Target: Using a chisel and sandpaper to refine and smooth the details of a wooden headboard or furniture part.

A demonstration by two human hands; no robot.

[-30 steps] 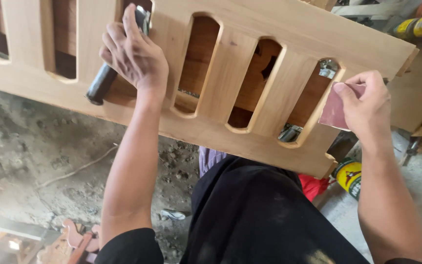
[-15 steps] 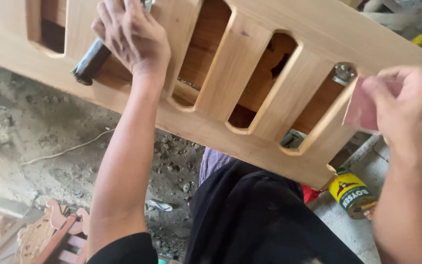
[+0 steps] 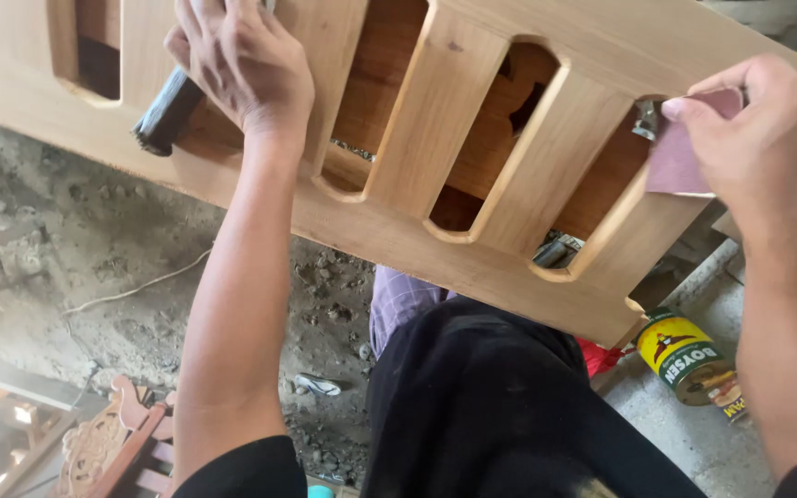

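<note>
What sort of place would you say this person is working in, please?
Probably a rough woodworking shop: a slotted wooden panel is being sanded with sandpaper, a yellow tin can stands below, and carved woodwork lies on the dirt floor.

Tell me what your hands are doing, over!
Left hand flat on wooden panel. Right hand presses sandpaper at a slot edge. Nothing blocking.

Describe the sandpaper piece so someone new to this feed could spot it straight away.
Start at the long pale wooden panel with rounded slots that crosses the top of the view. Follow it to its right end, where the right hand presses on the wood. Pinched under those fingers is the sandpaper: a small, flat, dull reddish-pink sheet, the only thin pink thing against the light timber.
</note>
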